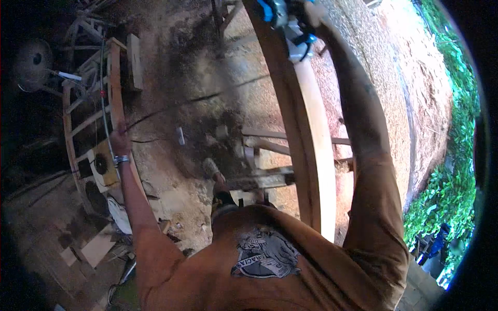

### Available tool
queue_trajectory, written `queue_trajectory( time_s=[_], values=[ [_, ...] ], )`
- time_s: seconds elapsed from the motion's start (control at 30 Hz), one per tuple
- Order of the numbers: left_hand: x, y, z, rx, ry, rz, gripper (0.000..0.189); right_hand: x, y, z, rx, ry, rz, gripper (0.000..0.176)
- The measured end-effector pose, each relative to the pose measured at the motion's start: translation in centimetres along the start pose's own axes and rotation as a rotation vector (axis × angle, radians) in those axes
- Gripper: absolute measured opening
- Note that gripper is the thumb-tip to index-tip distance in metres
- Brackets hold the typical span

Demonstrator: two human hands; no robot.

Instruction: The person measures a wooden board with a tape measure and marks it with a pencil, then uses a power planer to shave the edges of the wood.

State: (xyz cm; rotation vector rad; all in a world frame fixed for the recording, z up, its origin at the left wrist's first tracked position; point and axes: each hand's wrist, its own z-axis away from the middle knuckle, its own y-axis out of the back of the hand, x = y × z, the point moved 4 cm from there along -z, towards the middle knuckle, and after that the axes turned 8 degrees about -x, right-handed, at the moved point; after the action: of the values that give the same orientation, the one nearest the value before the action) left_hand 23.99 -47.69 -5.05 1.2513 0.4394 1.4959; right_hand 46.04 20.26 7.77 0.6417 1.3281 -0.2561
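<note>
At the top of the view my right hand [313, 15] is closed round a blue and grey power tool [290, 23]. The tool rests on the upper end of a long wooden beam [308, 129], which runs down toward my right side. Out to the left, my left hand [120, 139] is closed on a dark cable [171, 106] beside a ladder-like wooden frame [116, 78]. A metal band circles the left wrist.
A round fan [34, 59] stands at the upper left. Wooden supports [267, 136] lie under the beam. Wood scraps [96, 246] are at the lower left. The cable crosses the dusty ground [171, 192]. Green plants [443, 202] line the right.
</note>
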Motion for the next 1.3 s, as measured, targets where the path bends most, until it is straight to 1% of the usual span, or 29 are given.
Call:
queue_trajectory(
  time_s=[0.07,0.13,0.2,0.23,0.3,0.33,0.4,0.43,0.47,0.5,0.53,0.57,0.6,0.67,0.73,0.8,0.83,0.87,0.9,0.93,0.97,1.0,1.03,1.07,1.1,1.13,1.2,1.23,1.3],
  values=[
    [-0.2,-2.6,-2.6,0.094,-0.129,-0.022,0.044,0.8,0.3,-0.9,0.077,0.004,0.182,0.048],
    [-1.4,-6.4,-4.9,0.048,-0.181,-0.036,0.036,0.4,0.2,0.0,0.113,-0.145,0.303,0.048],
    [-2.4,-9.9,-6.3,-0.036,-0.226,-0.043,0.031,-0.8,-0.5,0.8,0.1,-0.171,0.051,0.046],
    [-2.6,-11.4,-6.4,-0.086,-0.247,-0.05,0.029,-2.3,-1.3,1.5,0.074,-0.01,0.045,0.045],
    [-3.0,-14.1,-7.3,-0.172,-0.295,-0.055,0.027,-3.0,-1.8,1.4,0.084,0.093,0.06,0.042],
    [-5.1,-16.9,-7.8,-0.249,-0.297,-0.014,0.028,-2.8,-1.4,1.4,0.102,-0.012,0.053,0.04],
    [-10.5,-22.9,-10.4,-0.404,-0.161,0.138,0.028,-2.1,-0.6,1.3,0.131,-0.177,0.064,0.038],
    [-8.6,-21.7,-9.4,-0.336,-0.232,0.134,0.026,-1.4,0.0,1.1,0.14,-0.237,0.084,0.037],
    [-6.8,-20.7,-8.0,-0.272,-0.295,0.127,0.026,-0.3,0.4,0.5,0.166,-0.212,0.147,0.038],
    [-6.7,-20.5,-7.9,-0.274,-0.358,0.102,0.026,-0.8,-0.3,0.9,0.175,-0.194,-0.002,0.029],
    [-6.7,-20.5,-8.0,-0.273,-0.418,0.079,0.027,-0.5,-0.5,0.6,0.232,-0.096,0.02,0.029],
    [-6.5,-20.4,-8.2,-0.27,-0.48,0.053,0.028,0.0,0.1,0.6,0.188,-0.167,0.048,0.033],
    [-6.5,-20.3,-8.6,-0.326,-0.431,0.121,0.029,-0.2,0.4,0.9,0.149,-0.237,0.072,0.036],
    [-6.4,-20.0,-9.4,-0.446,-0.339,0.238,0.03,-1.7,0.1,1.3,0.19,-0.273,0.109,0.041],
    [-7.9,-21.3,-11.3,-0.545,-0.163,0.301,0.024,-2.9,-0.5,2.5,0.198,-0.359,0.108,0.042],
    [-8.2,-21.1,-13.3,-0.566,-0.145,0.245,0.022,-2.9,-0.5,2.2,0.203,-0.269,0.184,0.042],
    [-7.5,-20.7,-13.9,-0.543,-0.215,0.167,0.021,-3.5,-0.7,2.2,0.226,-0.204,0.209,0.041],
    [-6.6,-20.1,-14.9,-0.521,-0.282,0.089,0.02,-6.0,-1.8,2.8,0.251,-0.103,0.209,0.042],
    [-5.8,-19.2,-15.6,-0.531,-0.285,0.08,0.021,-5.8,-1.3,2.6,0.256,-0.129,0.295,0.043],
    [-4.4,-18.2,-16.1,-0.543,-0.29,0.075,0.025,-6.1,-1.7,2.6,0.279,-0.083,0.263,0.045],
    [-3.0,-17.1,-16.7,-0.558,-0.297,0.075,0.031,-5.9,-1.6,2.4,0.263,-0.116,0.234,0.044],
    [-1.5,-15.6,-17.4,-0.528,-0.335,0.032,0.031,-5.7,-1.4,2.3,0.246,-0.151,0.209,0.043],
    [0.0,-14.5,-18.0,-0.502,-0.373,-0.006,0.032,-6.3,-1.8,2.3,0.252,-0.089,0.171,0.041],
    [-3.0,-17.8,-20.4,-0.382,-0.408,0.135,0.033,-4.6,-0.9,1.9,0.157,-0.176,0.147,0.036],
    [-5.7,-20.7,-22.5,-0.264,-0.456,0.266,0.034,-3.3,-0.1,1.9,0.127,-0.282,0.159,0.036],
    [-3.3,-19.3,-22.8,-0.28,-0.42,0.169,0.033,-2.2,0.3,2.0,0.094,-0.388,0.17,0.037],
    [2.7,-15.3,-22.5,-0.319,-0.357,-0.03,0.033,-1.9,-0.1,1.8,0.174,-0.185,0.117,0.035],
    [3.1,-15.7,-24.2,-0.446,-0.268,-0.09,0.032,-1.3,-0.2,1.9,0.21,-0.085,0.123,0.034],
    [1.8,-17.7,-28.2,-0.523,-0.222,-0.015,0.032,-2.5,-0.5,1.0,0.217,-0.047,0.133,0.032]
  ],
)
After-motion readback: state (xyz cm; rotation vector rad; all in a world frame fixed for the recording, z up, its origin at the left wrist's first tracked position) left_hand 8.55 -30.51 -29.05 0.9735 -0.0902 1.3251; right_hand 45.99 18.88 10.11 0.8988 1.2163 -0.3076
